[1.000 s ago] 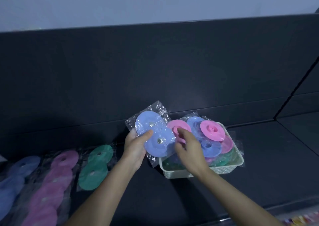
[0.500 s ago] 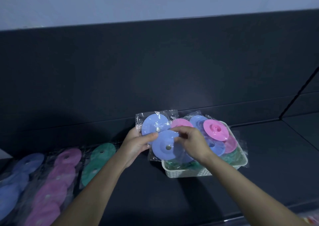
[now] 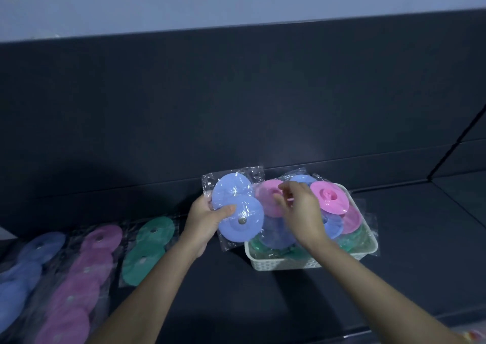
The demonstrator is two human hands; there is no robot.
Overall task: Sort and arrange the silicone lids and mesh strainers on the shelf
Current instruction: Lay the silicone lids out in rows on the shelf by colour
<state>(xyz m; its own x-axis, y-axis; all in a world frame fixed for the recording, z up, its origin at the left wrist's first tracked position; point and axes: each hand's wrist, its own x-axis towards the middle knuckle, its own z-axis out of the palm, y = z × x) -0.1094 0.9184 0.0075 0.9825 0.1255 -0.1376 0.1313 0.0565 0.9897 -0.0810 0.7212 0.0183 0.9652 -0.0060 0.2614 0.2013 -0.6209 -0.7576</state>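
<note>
The shelf carries three sorted rows well left of both grips: blue lids, pink lids and green lids. The white basket just under the right grip holds a mixed heap, so much sorting seems left. The left grip clasps a wrapped blue lid packet, thumb on top. The right grip's fingers bend over a pink lid; whether they pinch it I cannot tell.

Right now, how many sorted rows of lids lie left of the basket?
3: blue row far left, pink row beside it, green row nearest the left hand. Blue and pink rows run off frame; more may be hidden.
</note>
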